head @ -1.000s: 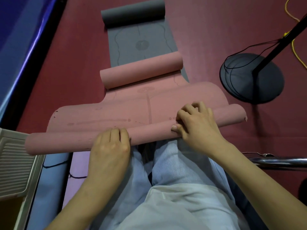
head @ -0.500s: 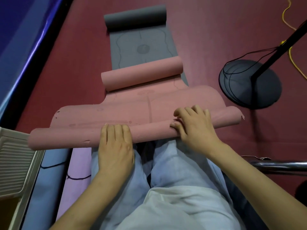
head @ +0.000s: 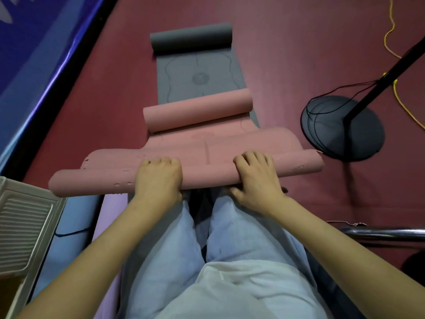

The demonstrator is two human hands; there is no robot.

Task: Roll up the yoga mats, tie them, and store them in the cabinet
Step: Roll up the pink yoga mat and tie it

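A pink yoga mat [head: 207, 145] lies on the red floor in front of my knees, its near end rolled into a tube [head: 92, 183] and its far end curled into a second roll [head: 197, 111]. My left hand [head: 158, 178] and my right hand [head: 257, 178] both press down on the near roll, fingers curled over its top. Beyond it a grey mat [head: 197, 74] lies flat with its far end rolled [head: 190, 39]. A blue rolled mat [head: 76, 217] and a lilac one [head: 110, 217], tied with dark cord, lie at my left side.
A black round stand base [head: 345, 130] with a pole and black cable sits right of the mat. A yellow cord [head: 391, 38] runs at far right. A beige ribbed panel [head: 23, 229] is at lower left, a chrome bar [head: 386, 233] at right, a blue wall padding [head: 34, 54] at left.
Both hands have pushed the near roll forward, away from my knees, and it has grown thicker. The flat stretch of pink mat is shorter.
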